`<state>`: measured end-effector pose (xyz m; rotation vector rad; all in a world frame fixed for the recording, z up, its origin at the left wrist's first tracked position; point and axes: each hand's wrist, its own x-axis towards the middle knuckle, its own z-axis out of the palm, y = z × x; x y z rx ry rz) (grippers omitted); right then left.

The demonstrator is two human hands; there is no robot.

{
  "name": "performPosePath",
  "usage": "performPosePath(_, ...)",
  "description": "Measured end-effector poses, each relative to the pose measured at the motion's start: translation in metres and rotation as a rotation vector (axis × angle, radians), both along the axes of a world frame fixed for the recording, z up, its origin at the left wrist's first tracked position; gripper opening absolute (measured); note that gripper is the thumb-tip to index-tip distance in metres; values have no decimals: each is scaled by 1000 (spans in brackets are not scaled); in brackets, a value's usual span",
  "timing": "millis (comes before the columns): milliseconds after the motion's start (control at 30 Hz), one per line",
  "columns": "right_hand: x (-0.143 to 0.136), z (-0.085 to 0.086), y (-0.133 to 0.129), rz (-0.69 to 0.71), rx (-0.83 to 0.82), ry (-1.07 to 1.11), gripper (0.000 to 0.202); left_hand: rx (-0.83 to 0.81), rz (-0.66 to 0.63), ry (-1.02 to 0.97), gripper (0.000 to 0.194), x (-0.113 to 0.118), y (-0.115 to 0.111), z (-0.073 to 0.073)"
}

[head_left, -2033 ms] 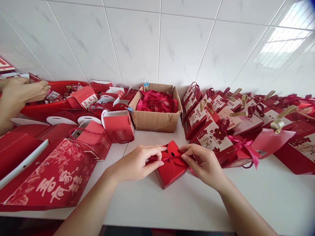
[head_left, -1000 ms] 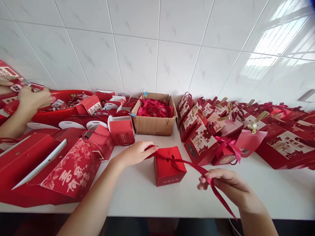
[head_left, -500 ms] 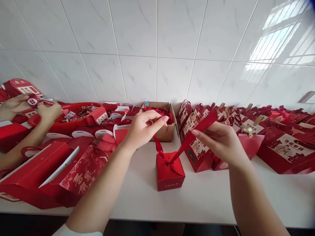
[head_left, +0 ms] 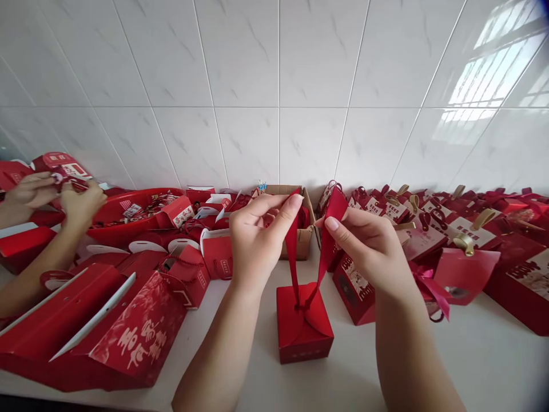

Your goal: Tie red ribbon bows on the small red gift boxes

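A small red gift box [head_left: 303,337] stands on the white table in front of me, its top flaps folded shut. From its top rises a red ribbon [head_left: 292,257] in two strands. My left hand [head_left: 261,240] pinches one strand's end between thumb and fingers, above and left of the box. The other end is pinched in my right hand [head_left: 364,237], above and right, where the ribbon folds over between thumb and fingertips. Both strands are raised off the box and drawn fairly straight. At the box top the ribbon gathers at one point; a knot cannot be made out clearly.
An open cardboard box [head_left: 295,252] stands behind my hands against the tiled wall. Rows of red gift bags [head_left: 465,274] fill the right side. On the left are larger red boxes [head_left: 124,337], a red basin [head_left: 128,223] of sweets, and another person's hands [head_left: 81,200] holding a small red packet.
My hands have come closer together above the box, and the ribbon strands now stand steeper. The camera view has shifted slightly; the other person's hands still hold the packet.
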<state>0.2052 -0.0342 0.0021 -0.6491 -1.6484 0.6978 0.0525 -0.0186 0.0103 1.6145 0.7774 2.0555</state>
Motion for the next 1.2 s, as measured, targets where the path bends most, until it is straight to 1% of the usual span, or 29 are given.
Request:
performPosePath(100,-1,0,1,-19,23,28,19,-22,-83,-2,10,2,-2,0)
performPosePath(233,-1,0,-1,2,-20,48,20,-16,-157,-15,7,4,-4,0)
performPosePath(433,0,-1,-4,-38,-28,44,28,-26,-165,-8,8,3,-6,0)
performPosePath(567,1,-2,-6,-76,-6,37,23,-8,-162,9,8,3,-6,0)
performPosePath(633,2,-2,-6,-94,-3,34,20,-5,-187,35,11,2,-7,1)
performPosePath(700,2,-2,-6,-98,-3,34,19,-46,-253,88,16,0,-9,3)
performPosePath(767,1,-1,-6,-82,1,36,20,-137,-325,173,20,-4,-12,6)
performPosePath(800,1,-1,-6,-69,4,37,20,-189,-342,236,22,-8,-14,6)
performPosePath(867,1,0,-6,-36,6,37,20,-281,-321,413,25,-15,-17,5)
performPosePath(933,4,2,-7,12,-17,28,21,-341,-251,631,23,-22,-19,-2)
performPosePath(1033,14,5,-10,142,-118,-47,24,-413,-139,962,19,-31,-17,-24)
performPosePath(1100,24,9,-13,238,-179,-203,26,-454,-107,1160,16,-37,-14,-42)
performPosePath(1133,29,11,-16,290,-187,-317,27,-470,-119,1233,16,-39,-13,-51)
performPosePath(1200,37,13,-24,409,-168,-587,26,-512,-151,1299,18,-44,-11,-65)
